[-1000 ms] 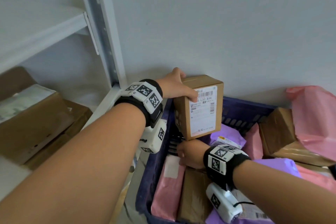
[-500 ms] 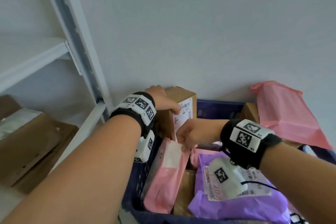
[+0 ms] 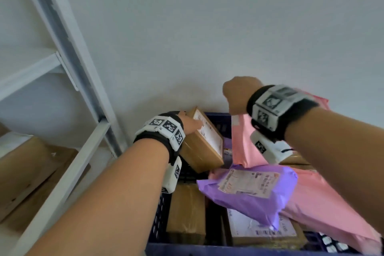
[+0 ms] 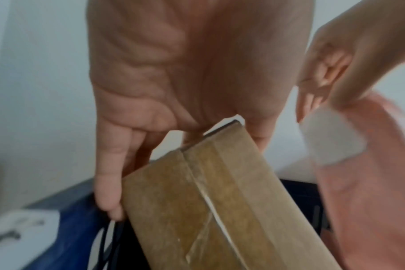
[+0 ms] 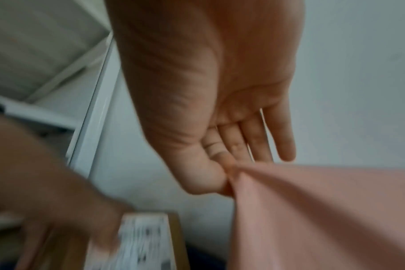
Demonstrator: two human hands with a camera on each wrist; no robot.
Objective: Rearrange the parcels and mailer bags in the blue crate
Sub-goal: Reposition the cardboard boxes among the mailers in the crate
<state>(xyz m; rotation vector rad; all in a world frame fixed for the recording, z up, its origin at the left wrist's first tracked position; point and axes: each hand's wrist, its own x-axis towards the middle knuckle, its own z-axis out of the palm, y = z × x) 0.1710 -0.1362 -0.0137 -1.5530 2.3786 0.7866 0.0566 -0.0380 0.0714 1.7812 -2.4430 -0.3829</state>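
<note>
The blue crate [image 3: 160, 214] stands against the wall, packed with parcels and mailer bags. My left hand [image 3: 192, 124] grips a brown labelled box [image 3: 203, 143] by its top end, tilted over the crate's far left corner; the left wrist view shows fingers and thumb on opposite sides of the box [image 4: 208, 210]. My right hand [image 3: 239, 97] is raised above the crate's far edge. Its thumb and forefinger pinch the top of a pink mailer bag [image 3: 245, 143], which hangs down from my right hand [image 5: 227, 173]. A purple mailer [image 3: 249, 191] lies on top in the middle.
A white metal shelf rack [image 3: 83, 72] stands to the left, with cardboard boxes [image 3: 31, 172] on its lower shelf. In the crate lie brown parcels [image 3: 187, 210], a labelled parcel [image 3: 264, 233] and a large pink mailer [image 3: 324, 203] at the right. The wall is close behind.
My right hand has risen out of the crate, pulling the pink mailer bag up with it. The left hand has tipped the brown box over toward the far left corner.
</note>
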